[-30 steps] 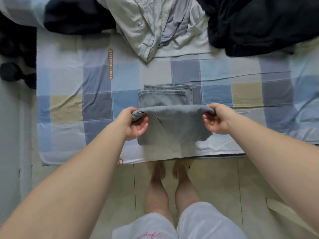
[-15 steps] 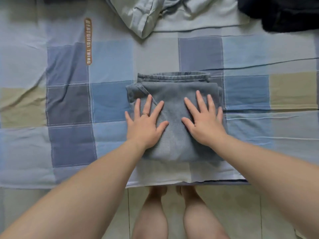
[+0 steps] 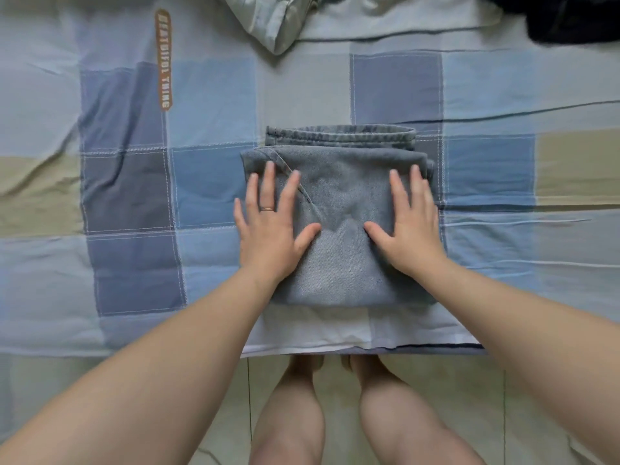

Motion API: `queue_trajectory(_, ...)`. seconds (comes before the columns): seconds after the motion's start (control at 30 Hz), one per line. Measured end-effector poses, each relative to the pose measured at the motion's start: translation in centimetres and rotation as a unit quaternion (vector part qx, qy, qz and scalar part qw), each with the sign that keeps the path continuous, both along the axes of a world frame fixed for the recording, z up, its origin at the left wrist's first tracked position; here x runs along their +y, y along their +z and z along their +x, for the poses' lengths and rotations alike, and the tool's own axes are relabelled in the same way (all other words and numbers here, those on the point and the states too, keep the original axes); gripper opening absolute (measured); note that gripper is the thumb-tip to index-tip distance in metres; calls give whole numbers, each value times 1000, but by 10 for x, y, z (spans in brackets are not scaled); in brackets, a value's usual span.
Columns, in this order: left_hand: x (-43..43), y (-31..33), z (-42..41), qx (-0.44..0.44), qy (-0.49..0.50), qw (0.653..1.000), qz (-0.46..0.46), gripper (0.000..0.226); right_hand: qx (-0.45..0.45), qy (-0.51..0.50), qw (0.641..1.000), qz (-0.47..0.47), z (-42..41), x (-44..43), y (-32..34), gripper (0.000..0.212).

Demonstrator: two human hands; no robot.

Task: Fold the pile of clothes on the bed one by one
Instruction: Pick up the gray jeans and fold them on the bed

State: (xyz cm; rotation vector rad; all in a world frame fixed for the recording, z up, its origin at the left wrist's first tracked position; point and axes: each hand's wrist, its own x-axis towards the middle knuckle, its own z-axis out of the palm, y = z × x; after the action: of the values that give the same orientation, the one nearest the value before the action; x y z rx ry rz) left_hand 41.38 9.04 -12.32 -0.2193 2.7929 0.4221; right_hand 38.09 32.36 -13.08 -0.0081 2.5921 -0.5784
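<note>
A pair of grey-blue jeans [image 3: 342,203] lies folded into a compact rectangle on the bed, near its front edge. My left hand [image 3: 273,226] presses flat on the left half of the folded jeans, fingers spread and straight, a ring on one finger. My right hand [image 3: 407,223] presses flat on the right half, fingers straight. A pale grey-green garment [image 3: 268,25] from the pile lies crumpled at the top centre, and a black garment [image 3: 563,18] shows at the top right corner.
The bed is covered with a checked sheet [image 3: 134,196] in blue, grey and beige, with an orange label [image 3: 163,58] at the upper left. Its front edge [image 3: 362,349] runs just above my bare legs [image 3: 339,414] and the tiled floor.
The top fold was laid down over the jeans, then both hands went flat on it. Since half a second ago my hands have slid apart toward the sides, and the view has moved closer.
</note>
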Motion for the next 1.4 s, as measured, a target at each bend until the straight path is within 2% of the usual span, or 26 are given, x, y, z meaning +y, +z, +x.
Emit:
queue_trajectory(0.07, -5, 6, 6, 15, 132, 990, 54, 98, -35, -126, 990, -47, 4, 12, 4, 102)
queue_trajectory(0.1, -10, 6, 9, -1, 214, 970, 117, 100, -58, -187, 978, -76, 5, 17, 7, 102)
queue_trajectory(0.17, -18, 4, 11, -43, 332, 916, 223, 98, -106, -285, 944, -126, 2, 26, 7, 88)
queue_trajectory(0.23, -24, 1, 11, -86, 363, 896, 239, 82, -155, -348, 909, -169, -3, 33, 1, 70)
queue_trajectory(0.33, -28, 1, 11, -136, 393, 865, 281, 58, -247, -350, 874, -231, -9, 43, -2, 63)
queue_trajectory(0.4, -32, 12, 12, -162, 413, 827, 346, 54, -321, -343, 845, -256, -11, 45, 13, 59)
queue_trajectory(0.47, -37, 33, 14, -208, 421, 790, 394, 56, -350, -326, 838, -262, -11, 44, 39, 42)
queue_trajectory(0.53, -42, 61, 21, -252, 431, 757, 421, 72, -348, -319, 843, -260, -8, 41, 71, 33)
queue_trajectory(0.63, -55, 109, 42, -290, 454, 729, 422, 118, -347, -308, 851, -245, 1, 30, 122, 36)
queue_trajectory(0.7, -68, 135, 60, -304, 461, 716, 428, 117, -351, -289, 858, -240, 9, 16, 153, 40)
queue_trajectory(0.83, -108, 170, 93, -262, 472, 725, 427, 75, -354, -268, 863, -242, 23, -35, 200, 42)
queue_trajectory(0.93, -154, 173, 111, -201, 479, 742, 424, 73, -342, -253, 871, -246, 31, -91, 210, 35)
queue_trajectory(1.07, -241, 162, 124, -142, 480, 761, 413, 38, -340, -237, 877, -242, 39, -192, 200, 26)
queue_trajectory(1.2, -344, 150, 138, -105, 478, 794, 361, 36, -327, -244, 877, -254, 52, -302, 179, 29)
queue_trajectory(1.3, -413, 134, 145, -82, 490, 781, 379, 31, -307, -262, 873, -273, 64, -376, 160, 30)
queue_trajectory(1.4, -466, 118, 146, -52, 499, 783, 369, 29, -296, -282, 869, -277, 76, -434, 134, 28)
